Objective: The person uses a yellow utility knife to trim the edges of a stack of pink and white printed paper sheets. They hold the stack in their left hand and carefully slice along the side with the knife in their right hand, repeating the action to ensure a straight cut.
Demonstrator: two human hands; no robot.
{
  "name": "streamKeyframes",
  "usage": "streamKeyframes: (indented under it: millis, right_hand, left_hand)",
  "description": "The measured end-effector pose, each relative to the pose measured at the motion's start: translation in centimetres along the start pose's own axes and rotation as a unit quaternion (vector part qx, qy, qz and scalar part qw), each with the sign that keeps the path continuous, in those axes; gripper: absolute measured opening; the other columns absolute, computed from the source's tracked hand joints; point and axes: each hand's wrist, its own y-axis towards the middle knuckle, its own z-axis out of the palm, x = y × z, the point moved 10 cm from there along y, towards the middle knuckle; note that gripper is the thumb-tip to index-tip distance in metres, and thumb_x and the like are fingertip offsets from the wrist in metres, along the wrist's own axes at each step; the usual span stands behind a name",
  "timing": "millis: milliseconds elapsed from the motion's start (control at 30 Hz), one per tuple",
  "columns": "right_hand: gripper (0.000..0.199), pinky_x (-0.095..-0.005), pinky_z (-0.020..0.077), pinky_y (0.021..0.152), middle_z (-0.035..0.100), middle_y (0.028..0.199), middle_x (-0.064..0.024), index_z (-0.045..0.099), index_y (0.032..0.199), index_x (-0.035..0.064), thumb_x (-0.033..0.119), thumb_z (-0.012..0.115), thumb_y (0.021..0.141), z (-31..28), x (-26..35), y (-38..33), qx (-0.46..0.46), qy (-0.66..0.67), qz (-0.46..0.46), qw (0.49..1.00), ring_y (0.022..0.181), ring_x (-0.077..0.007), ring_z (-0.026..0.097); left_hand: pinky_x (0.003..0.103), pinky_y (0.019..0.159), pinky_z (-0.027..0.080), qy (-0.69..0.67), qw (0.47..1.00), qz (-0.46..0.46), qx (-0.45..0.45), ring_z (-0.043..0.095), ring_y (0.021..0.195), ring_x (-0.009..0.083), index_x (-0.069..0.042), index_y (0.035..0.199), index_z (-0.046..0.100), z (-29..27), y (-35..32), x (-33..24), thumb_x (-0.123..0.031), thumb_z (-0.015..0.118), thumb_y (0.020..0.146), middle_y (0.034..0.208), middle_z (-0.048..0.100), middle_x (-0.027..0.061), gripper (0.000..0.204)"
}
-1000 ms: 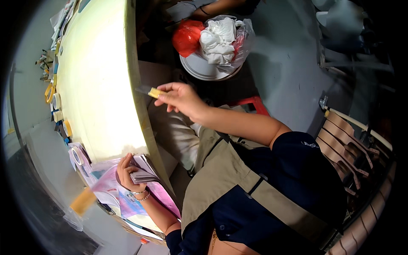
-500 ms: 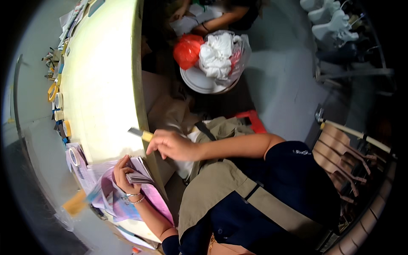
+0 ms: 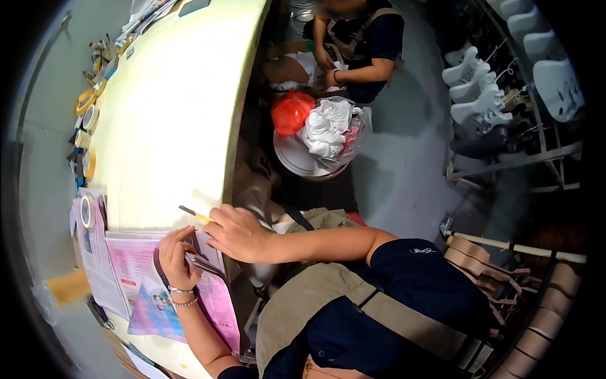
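My right hand [image 3: 238,232] is closed around a yellow-handled knife [image 3: 203,217] with a flat dark blade, which points left over the near edge of the pale table [image 3: 170,139]. Just left of it and lower, my left hand [image 3: 177,258] grips a folded stack of newspaper [image 3: 207,264], fingers curled over the layers. Under that hand and wrist spread more pink printed newspaper sheets [image 3: 218,306]. The two hands are close together, and the blade is held just beyond the left fingertips. Whether it touches the paper I cannot tell.
Tape rolls [image 3: 90,118] line the table's left side; another roll [image 3: 88,212] lies on paper. Beyond the table's right edge, a white tub [image 3: 290,155] bears red and clear bags. A co-worker [image 3: 379,44] works farther off. White guitar-shaped bodies [image 3: 483,107] hang on a right-hand rack.
My right hand, with the knife, has come down and closer to my left hand. The view has shifted, bringing more of the co-worker and rack into sight. My left hand keeps its grip.
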Motion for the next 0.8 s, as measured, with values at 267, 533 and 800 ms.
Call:
streamKeyframes:
  millis: [267,533,800]
  right_hand:
    - [0.025,-0.0332,0.042,0.064,0.051,0.087,-0.0026,0.065,0.091,0.0109,0.021,0.076,0.07,-1.0,1.5,0.9,-0.013,-0.08,-0.043,0.996,0.083,-0.0217,0.053]
    - [0.025,-0.034,0.0425,0.064,0.051,0.088,-0.0043,0.066,0.09,0.01,0.022,0.077,0.071,-0.9,1.2,1.5,0.008,-0.052,-0.014,0.999,0.082,-0.0228,0.054]
    - [0.026,-0.0325,0.039,0.06,0.051,0.081,-0.0015,0.067,0.087,0.0087,0.021,0.076,0.066,-1.1,1.9,1.4,-0.018,-0.089,-0.05,0.995,0.078,-0.0198,0.052]
  left_hand:
    - [0.046,0.094,0.047,-0.015,1.0,0.011,0.007,0.063,0.102,0.0338,-0.004,0.069,0.048,-0.3,0.4,-0.7,-0.007,0.051,0.059,0.106,0.068,0.0147,0.011]
    - [0.047,0.095,0.046,-0.02,1.0,0.005,0.014,0.063,0.104,0.0331,-0.004,0.07,0.048,-0.4,0.6,-0.5,-0.001,0.049,0.057,0.107,0.068,0.0144,0.013]
    - [0.048,0.095,0.047,-0.019,1.0,-0.003,0.022,0.063,0.103,0.0342,-0.003,0.069,0.047,-0.1,0.6,-0.4,-0.001,0.049,0.058,0.107,0.068,0.0151,0.011]
